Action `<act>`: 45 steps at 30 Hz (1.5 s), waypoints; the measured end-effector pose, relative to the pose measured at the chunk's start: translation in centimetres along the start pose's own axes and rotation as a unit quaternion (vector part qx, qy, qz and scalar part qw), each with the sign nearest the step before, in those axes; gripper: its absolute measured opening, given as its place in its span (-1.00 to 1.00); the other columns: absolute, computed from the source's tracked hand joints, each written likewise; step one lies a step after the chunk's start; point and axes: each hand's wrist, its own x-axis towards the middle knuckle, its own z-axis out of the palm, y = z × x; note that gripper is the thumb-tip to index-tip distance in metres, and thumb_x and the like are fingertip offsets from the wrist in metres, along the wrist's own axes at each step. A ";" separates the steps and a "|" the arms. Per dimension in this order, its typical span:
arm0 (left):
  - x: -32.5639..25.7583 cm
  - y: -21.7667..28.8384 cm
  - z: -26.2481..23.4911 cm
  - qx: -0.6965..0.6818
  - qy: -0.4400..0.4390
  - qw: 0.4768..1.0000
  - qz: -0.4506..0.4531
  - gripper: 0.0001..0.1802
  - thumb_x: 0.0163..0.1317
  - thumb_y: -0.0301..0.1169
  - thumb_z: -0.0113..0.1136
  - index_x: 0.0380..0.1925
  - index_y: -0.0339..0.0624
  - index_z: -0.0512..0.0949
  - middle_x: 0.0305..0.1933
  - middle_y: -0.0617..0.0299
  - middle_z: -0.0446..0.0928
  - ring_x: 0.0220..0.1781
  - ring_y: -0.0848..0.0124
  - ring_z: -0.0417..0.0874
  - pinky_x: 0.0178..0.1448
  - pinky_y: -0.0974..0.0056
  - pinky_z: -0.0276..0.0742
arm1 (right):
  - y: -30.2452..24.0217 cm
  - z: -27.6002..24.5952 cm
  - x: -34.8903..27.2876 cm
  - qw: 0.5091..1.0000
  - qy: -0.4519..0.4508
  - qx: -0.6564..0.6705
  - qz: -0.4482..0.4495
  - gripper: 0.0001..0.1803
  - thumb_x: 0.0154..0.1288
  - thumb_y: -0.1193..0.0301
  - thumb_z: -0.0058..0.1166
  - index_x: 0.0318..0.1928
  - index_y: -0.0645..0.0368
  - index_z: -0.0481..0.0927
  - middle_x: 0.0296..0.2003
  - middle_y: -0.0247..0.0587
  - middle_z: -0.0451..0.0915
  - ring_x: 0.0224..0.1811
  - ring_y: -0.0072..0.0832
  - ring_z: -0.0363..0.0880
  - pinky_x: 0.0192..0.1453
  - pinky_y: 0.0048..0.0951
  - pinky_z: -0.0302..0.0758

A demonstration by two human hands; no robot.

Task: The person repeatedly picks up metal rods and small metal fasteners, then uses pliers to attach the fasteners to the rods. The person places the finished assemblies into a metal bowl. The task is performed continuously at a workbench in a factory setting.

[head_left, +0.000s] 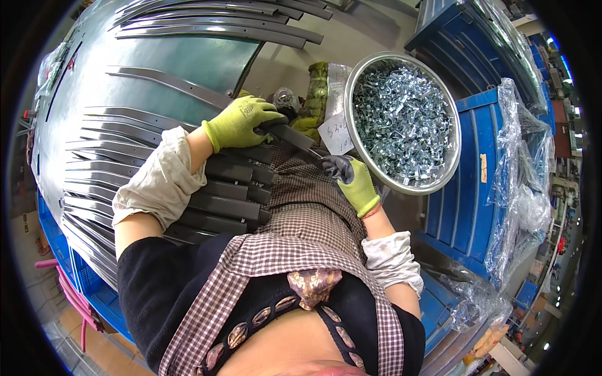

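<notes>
- Your left hand [241, 121], in a yellow-green work glove, is gripping the near end of a long dark metal strip [285, 133], fingers wrapped over its top just above your lap.
- That strip is lying across the top of a fanned stack of similar dark strips [157, 182], which is spreading out to your left over a grey-green work surface [188, 59].
- Your right hand [354, 178], in a matching glove with dark fingertips, is pinching something small between thumb and fingers close to the strip's end; the piece is too small to identify, so what it is grasping cannot be told.
- Your right hand is hovering just beside the rim of a round metal bowl [433, 187] that is brimming with small shiny metal clips [401, 116].
- A white paper slip [332, 133] is sticking up against the bowl's near rim, between your two hands.
- A bundle of green gloves in a clear bag [316, 94] is sitting just behind the slip, next to the bowl.
- The bowl is resting on blue plastic crates [467, 188], and clear plastic sheeting [523, 182] is draping over the crates to your right.
- You are wearing a checked apron [301, 213] and pale sleeve covers [160, 178] on both forearms.
- More dark strips [219, 28] are lying at the far edge of the work surface.
</notes>
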 end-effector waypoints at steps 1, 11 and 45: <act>0.1 0.0 -0.1 0.002 -0.003 1.000 -0.001 -0.43 -0.04 -0.22 0.40 0.07 -0.03 0.62 0.02 0.12 0.61 0.09 0.14 0.58 0.25 0.09 0.43 | -0.1 0.1 -0.1 1.000 0.003 0.011 0.012 -0.62 0.06 0.70 0.09 -0.05 0.27 0.64 -0.23 -0.10 0.71 -0.18 -0.28 0.70 -0.06 -0.39 0.58; -0.1 -0.1 -0.3 -0.012 -0.016 1.000 -0.019 -0.45 -0.03 -0.21 0.40 0.04 -0.04 0.63 -0.02 0.11 0.63 0.05 0.11 0.61 0.23 0.08 0.46 | -1.9 2.5 1.7 0.944 0.038 -0.311 -0.104 -0.71 0.07 0.51 0.14 -0.13 0.17 0.64 -0.35 -0.16 0.65 -0.36 -0.17 0.64 -0.25 -0.21 0.56; -3.7 -0.4 -10.5 -0.145 -0.005 0.987 -0.076 -0.56 -0.01 -0.42 0.37 -0.04 -0.18 0.64 0.04 0.07 0.61 0.05 0.07 0.61 0.17 0.12 0.53 | 9.5 -15.2 5.3 0.855 0.194 -0.444 0.182 -0.71 0.11 0.34 0.25 -0.10 -0.01 0.70 -0.19 -0.01 0.67 -0.14 -0.06 0.66 -0.04 -0.10 0.58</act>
